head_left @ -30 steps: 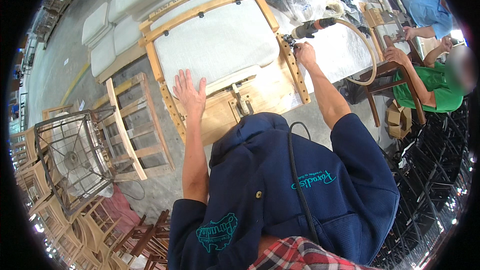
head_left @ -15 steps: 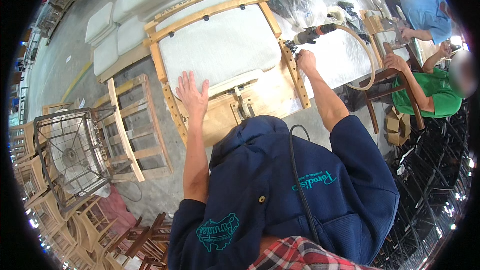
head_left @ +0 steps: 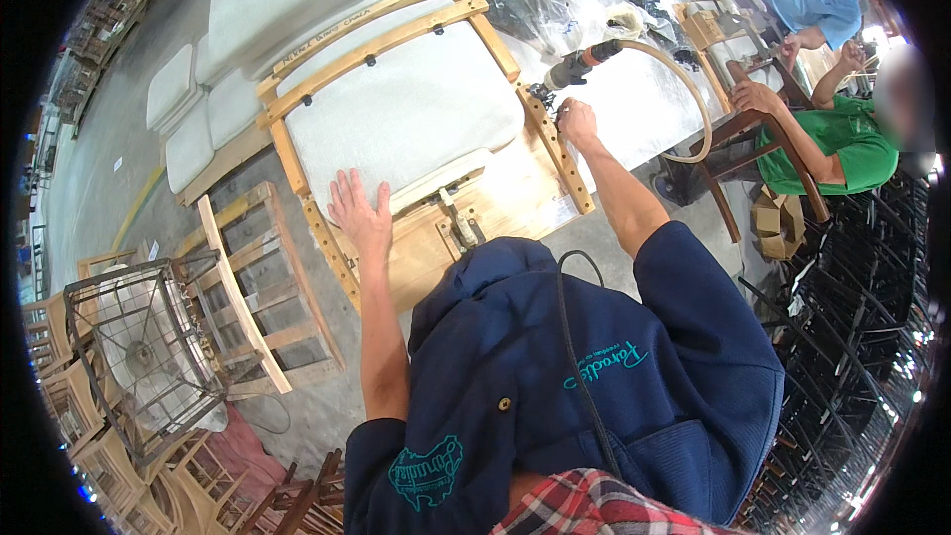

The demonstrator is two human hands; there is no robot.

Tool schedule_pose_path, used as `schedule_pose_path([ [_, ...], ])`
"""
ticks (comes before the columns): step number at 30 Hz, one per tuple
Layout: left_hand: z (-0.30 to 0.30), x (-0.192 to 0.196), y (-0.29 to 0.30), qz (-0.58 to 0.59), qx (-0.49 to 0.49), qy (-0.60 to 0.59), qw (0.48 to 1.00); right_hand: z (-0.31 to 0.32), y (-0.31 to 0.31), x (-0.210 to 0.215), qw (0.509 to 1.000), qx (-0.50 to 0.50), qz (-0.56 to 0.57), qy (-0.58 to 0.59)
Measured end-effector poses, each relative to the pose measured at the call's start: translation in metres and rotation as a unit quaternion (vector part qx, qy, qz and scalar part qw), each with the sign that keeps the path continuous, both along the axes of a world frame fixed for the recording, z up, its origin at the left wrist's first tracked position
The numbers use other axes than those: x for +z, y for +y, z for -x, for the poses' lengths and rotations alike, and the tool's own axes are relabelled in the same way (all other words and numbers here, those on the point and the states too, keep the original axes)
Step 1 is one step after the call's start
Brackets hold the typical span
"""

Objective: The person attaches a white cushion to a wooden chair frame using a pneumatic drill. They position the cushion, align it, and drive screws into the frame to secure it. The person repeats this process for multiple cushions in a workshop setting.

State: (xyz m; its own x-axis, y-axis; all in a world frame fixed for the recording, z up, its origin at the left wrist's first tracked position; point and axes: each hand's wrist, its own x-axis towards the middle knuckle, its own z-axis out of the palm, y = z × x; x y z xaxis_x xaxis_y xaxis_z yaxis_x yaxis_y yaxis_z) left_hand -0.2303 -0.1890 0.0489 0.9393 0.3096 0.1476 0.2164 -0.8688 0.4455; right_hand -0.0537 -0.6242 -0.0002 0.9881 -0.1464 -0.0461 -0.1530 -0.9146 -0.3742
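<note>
A wooden chair frame (head_left: 287, 154) with a white cushion (head_left: 406, 114) in it lies on a plywood bench (head_left: 515, 198). My left hand (head_left: 359, 213) rests flat, fingers spread, on the cushion's near edge next to the frame's left rail. My right hand (head_left: 577, 124) sits with curled fingers on the frame's right rail (head_left: 560, 154). A dark air-powered driver (head_left: 580, 64) with a tan hose (head_left: 698, 114) lies just above that hand, its tip at the rail. What the curled fingers hold is hidden.
Spare white cushions (head_left: 267, 0) lie beyond the frame. A slatted wooden frame (head_left: 253, 287) and a wire cage (head_left: 139, 347) stand at the left. Two seated people (head_left: 832, 129) work at the right, beside stacked black chairs (head_left: 852, 337).
Both hands stay on the frame and cushion in the same places. Only the view has shifted slightly.
</note>
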Motion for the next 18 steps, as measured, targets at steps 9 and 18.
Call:
schedule_pose_path([
  [9, 0.001, 0.0, 0.001, -0.013, 0.007, 0.015, 1.0, 0.012, 0.004, 0.001, 0.998, 0.05, 0.004, -0.046],
  [18, -0.002, -0.002, 0.003, -0.017, 0.001, 0.019, 1.0, 0.013, 0.008, 0.003, 0.999, 0.017, -0.009, -0.049],
])
